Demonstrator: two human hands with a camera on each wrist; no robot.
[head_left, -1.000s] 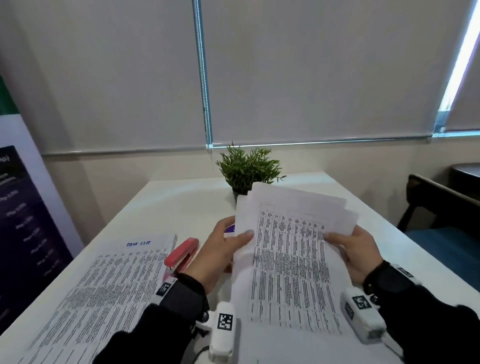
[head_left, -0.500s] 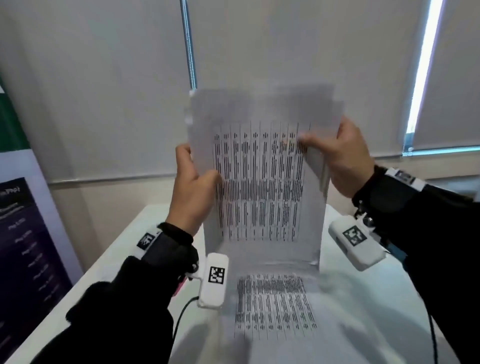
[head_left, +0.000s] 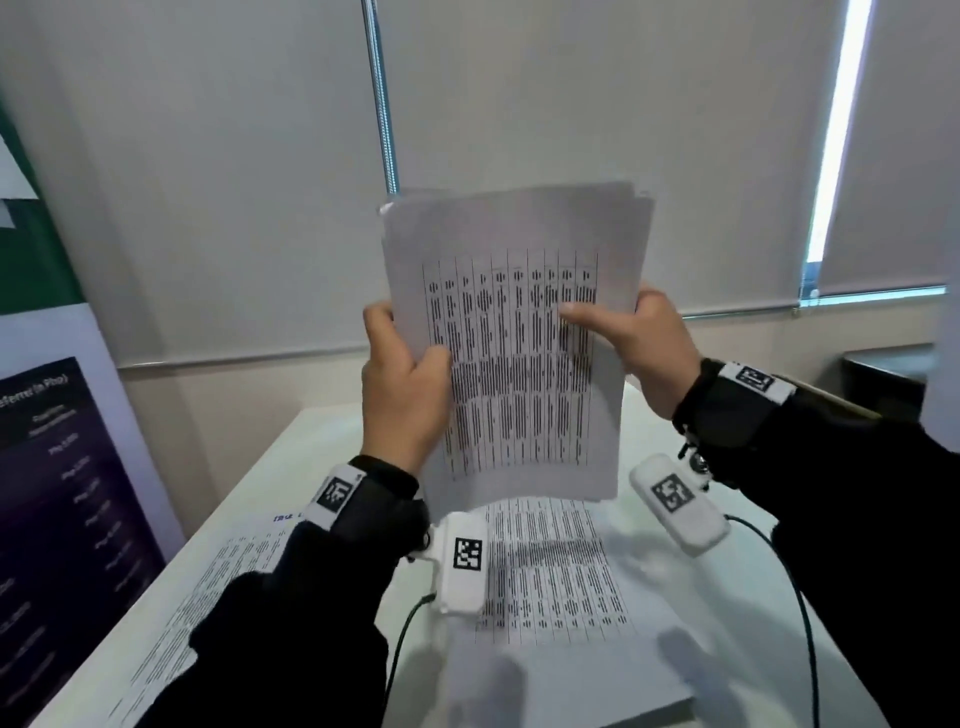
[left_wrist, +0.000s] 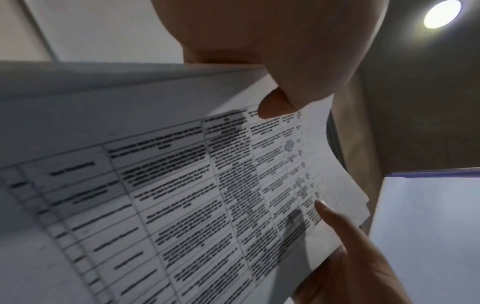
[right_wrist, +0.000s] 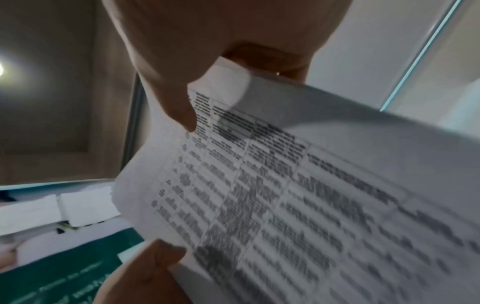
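A stack of printed sheets (head_left: 514, 353) with tables of text stands upright in the air above the white table (head_left: 291, 457). My left hand (head_left: 402, 374) grips its left edge, thumb on the front page. My right hand (head_left: 639, 338) grips the right edge, thumb laid across the print. In the left wrist view the stack of sheets (left_wrist: 182, 185) fills the picture, pinched by the left hand (left_wrist: 275, 102). The right wrist view shows the stack of sheets (right_wrist: 298, 185) held the same way by my right hand (right_wrist: 182, 115), with the print blurred.
More printed sheets lie flat on the table: one (head_left: 550, 577) under the held stack, another (head_left: 208, 587) to the left, partly under my left sleeve. A dark banner (head_left: 57, 493) stands at the left. Closed window blinds (head_left: 519, 104) hang behind the table.
Both hands lifted the stack from low over the table to upright in front of the blinds. Since half a second ago it has dropped a little.
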